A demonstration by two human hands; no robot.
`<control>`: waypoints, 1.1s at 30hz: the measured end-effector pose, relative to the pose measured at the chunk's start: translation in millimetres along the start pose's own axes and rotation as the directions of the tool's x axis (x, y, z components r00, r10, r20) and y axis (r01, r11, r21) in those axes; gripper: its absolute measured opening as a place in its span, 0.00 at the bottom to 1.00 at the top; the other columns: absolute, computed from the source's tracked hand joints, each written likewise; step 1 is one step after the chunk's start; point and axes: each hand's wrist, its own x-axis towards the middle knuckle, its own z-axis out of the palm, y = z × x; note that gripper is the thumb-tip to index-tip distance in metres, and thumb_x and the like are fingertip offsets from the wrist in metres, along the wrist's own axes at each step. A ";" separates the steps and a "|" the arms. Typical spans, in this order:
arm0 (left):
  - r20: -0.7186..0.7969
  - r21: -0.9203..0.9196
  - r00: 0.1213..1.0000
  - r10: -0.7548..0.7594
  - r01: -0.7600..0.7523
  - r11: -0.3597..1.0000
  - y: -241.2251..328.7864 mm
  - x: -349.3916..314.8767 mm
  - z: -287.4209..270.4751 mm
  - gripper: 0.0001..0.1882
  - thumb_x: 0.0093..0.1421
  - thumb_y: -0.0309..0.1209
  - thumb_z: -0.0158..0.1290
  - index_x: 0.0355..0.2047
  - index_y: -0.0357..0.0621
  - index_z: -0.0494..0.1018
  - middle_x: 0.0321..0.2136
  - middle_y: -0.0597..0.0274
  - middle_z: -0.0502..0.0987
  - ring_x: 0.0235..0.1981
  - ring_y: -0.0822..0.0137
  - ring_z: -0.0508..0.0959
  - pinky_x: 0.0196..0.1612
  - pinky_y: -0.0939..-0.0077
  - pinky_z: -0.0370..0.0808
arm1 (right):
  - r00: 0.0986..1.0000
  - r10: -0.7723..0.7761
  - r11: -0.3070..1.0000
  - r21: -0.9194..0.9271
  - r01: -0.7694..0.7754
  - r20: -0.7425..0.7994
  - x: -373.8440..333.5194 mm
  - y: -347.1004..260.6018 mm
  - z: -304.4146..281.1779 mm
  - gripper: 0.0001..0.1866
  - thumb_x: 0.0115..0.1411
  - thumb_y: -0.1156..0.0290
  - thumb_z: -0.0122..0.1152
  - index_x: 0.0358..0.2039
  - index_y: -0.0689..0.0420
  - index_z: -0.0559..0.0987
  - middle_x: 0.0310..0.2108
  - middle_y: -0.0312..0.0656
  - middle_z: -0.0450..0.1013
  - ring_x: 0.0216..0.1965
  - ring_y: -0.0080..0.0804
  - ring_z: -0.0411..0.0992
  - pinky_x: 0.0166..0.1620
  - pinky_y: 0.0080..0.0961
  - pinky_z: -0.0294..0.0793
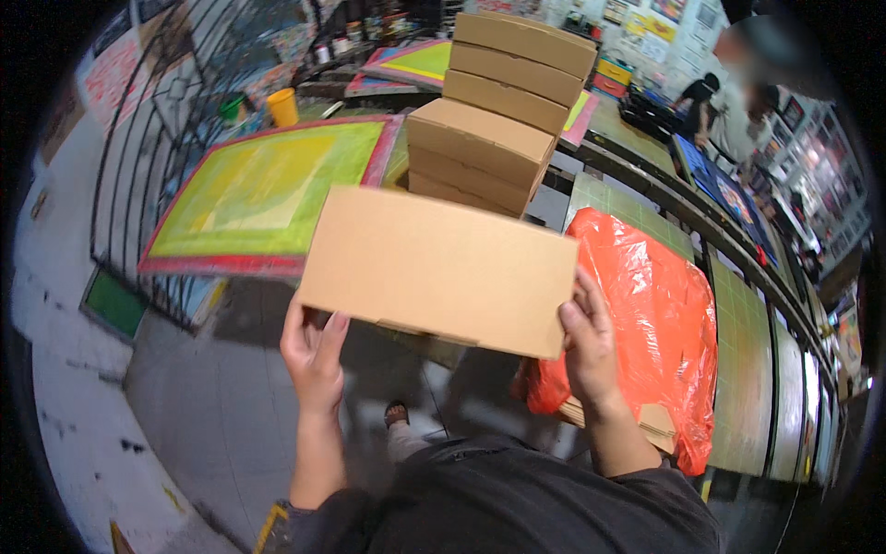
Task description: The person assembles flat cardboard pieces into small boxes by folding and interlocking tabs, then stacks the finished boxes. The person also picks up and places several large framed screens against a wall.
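Observation:
I hold a flat brown cardboard box (438, 268) level in front of my chest, one hand at each end. My left hand (314, 355) grips its near left corner from below. My right hand (586, 337) clasps its right end, thumb on the front edge. Beyond the held box stand two stacks of like cardboard boxes (498, 111) on the long table, the nearer stack lower than the far one. An orange plastic bag (655, 314) lies on the table just right of my right hand, with flat cardboard pieces (651, 420) sticking out beneath it.
A green cutting-mat table (738, 369) runs off to the right. A yellow-green framed screen (263, 194) lies at left, more coloured frames behind. A black metal railing (152, 166), a yellow bucket (283, 107), grey floor (212, 397) below. A person (701, 92) stands far back right.

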 end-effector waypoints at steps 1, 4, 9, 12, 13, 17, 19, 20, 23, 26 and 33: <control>0.082 0.023 0.997 -0.015 0.013 1.000 -2.6 28.4 2.2 0.23 0.53 0.24 0.51 0.49 0.30 0.60 0.44 0.56 0.68 0.46 0.69 0.67 0.49 0.77 0.61 | 0.996 -0.074 0.995 -0.076 0.071 -0.045 15.3 -1.2 5.4 0.27 0.55 0.72 0.52 0.54 0.63 0.58 0.43 0.40 0.64 0.42 0.24 0.63 0.46 0.21 0.62; 0.300 0.159 0.949 0.095 -0.148 0.976 -19.2 124.5 22.1 0.21 0.53 0.28 0.54 0.45 0.30 0.65 0.39 0.59 0.72 0.39 0.74 0.70 0.42 0.81 0.66 | 0.979 -0.175 0.963 -0.224 0.148 -0.106 75.3 -13.3 14.4 0.26 0.55 0.66 0.50 0.52 0.65 0.62 0.46 0.43 0.65 0.46 0.27 0.63 0.48 0.23 0.62; 0.377 0.150 0.925 0.044 -0.108 0.983 -51.4 252.0 79.1 0.18 0.50 0.36 0.57 0.37 0.34 0.72 0.30 0.62 0.76 0.34 0.76 0.73 0.38 0.80 0.68 | 0.982 -0.186 0.919 -0.358 0.165 -0.024 172.6 -27.1 38.1 0.30 0.56 0.57 0.45 0.54 0.64 0.60 0.53 0.43 0.60 0.54 0.30 0.57 0.56 0.28 0.50; 0.400 0.299 0.915 -0.058 -0.071 0.952 -96.7 294.7 101.3 0.21 0.49 0.45 0.56 0.36 0.41 0.74 0.30 0.61 0.77 0.34 0.71 0.74 0.43 0.69 0.64 | 0.975 -0.114 0.866 -0.500 0.005 -0.188 197.3 -23.7 60.1 0.32 0.53 0.54 0.49 0.53 0.63 0.62 0.52 0.43 0.62 0.54 0.29 0.57 0.56 0.27 0.47; 0.394 0.386 0.914 -0.098 -0.068 0.920 -111.8 301.0 108.1 0.23 0.48 0.49 0.55 0.36 0.43 0.75 0.30 0.62 0.77 0.34 0.69 0.75 0.45 0.65 0.62 | 0.974 -0.152 0.854 -0.518 0.046 -0.165 211.1 -6.6 45.6 0.30 0.52 0.56 0.54 0.50 0.63 0.65 0.48 0.43 0.65 0.52 0.28 0.59 0.55 0.25 0.50; 0.334 0.535 0.942 -0.047 -0.148 0.832 -129.1 301.3 116.9 0.29 0.44 0.61 0.51 0.35 0.50 0.75 0.30 0.63 0.78 0.37 0.62 0.75 0.49 0.56 0.53 | 0.951 -0.100 0.760 -0.640 -0.116 -0.292 219.8 18.6 35.3 0.31 0.50 0.60 0.61 0.50 0.64 0.64 0.44 0.47 0.67 0.49 0.30 0.63 0.50 0.24 0.61; 0.343 0.553 0.939 -0.014 -0.190 0.811 -130.1 297.7 119.2 0.32 0.43 0.62 0.51 0.37 0.49 0.74 0.32 0.59 0.77 0.41 0.58 0.73 0.51 0.55 0.51 | 0.895 -0.224 0.684 -0.716 -0.137 -0.386 217.7 31.9 15.3 0.34 0.50 0.59 0.61 0.52 0.64 0.61 0.47 0.49 0.65 0.50 0.33 0.62 0.51 0.25 0.60; 0.325 0.559 0.946 -0.007 -0.186 0.808 -131.7 296.7 124.1 0.33 0.43 0.62 0.51 0.38 0.48 0.73 0.34 0.58 0.76 0.42 0.57 0.72 0.52 0.55 0.51 | 0.858 -0.287 0.642 -0.751 -0.157 -0.425 213.2 35.3 4.1 0.36 0.50 0.58 0.61 0.54 0.65 0.59 0.48 0.50 0.64 0.51 0.34 0.61 0.52 0.26 0.60; 0.346 0.597 0.936 -0.067 -0.165 0.785 -141.8 304.1 114.0 0.38 0.44 0.61 0.50 0.46 0.45 0.66 0.44 0.52 0.70 0.49 0.55 0.66 0.53 0.52 0.50 | 0.850 -0.316 0.644 -0.753 -0.134 -0.421 174.8 18.0 17.1 0.40 0.50 0.55 0.59 0.56 0.64 0.55 0.55 0.53 0.55 0.55 0.41 0.56 0.54 0.32 0.58; 0.249 0.643 0.956 0.157 -0.285 0.711 -143.4 285.6 111.2 0.42 0.44 0.53 0.56 0.52 0.41 0.55 0.53 0.48 0.56 0.56 0.53 0.55 0.55 0.50 0.48 | 0.813 -0.413 0.665 -0.746 -0.038 -0.410 112.5 0.4 -5.5 0.39 0.49 0.56 0.61 0.56 0.62 0.56 0.52 0.52 0.60 0.53 0.40 0.60 0.50 0.36 0.63; 0.477 0.328 0.817 0.323 -0.506 0.797 -87.9 141.7 84.1 0.31 0.46 0.33 0.59 0.48 0.33 0.60 0.47 0.51 0.63 0.50 0.59 0.63 0.54 0.69 0.57 | 0.822 -0.197 0.590 -0.734 -0.337 -0.535 -47.6 -60.9 -97.3 0.09 0.53 0.70 0.57 0.30 0.63 0.75 0.29 0.39 0.73 0.32 0.24 0.70 0.38 0.21 0.69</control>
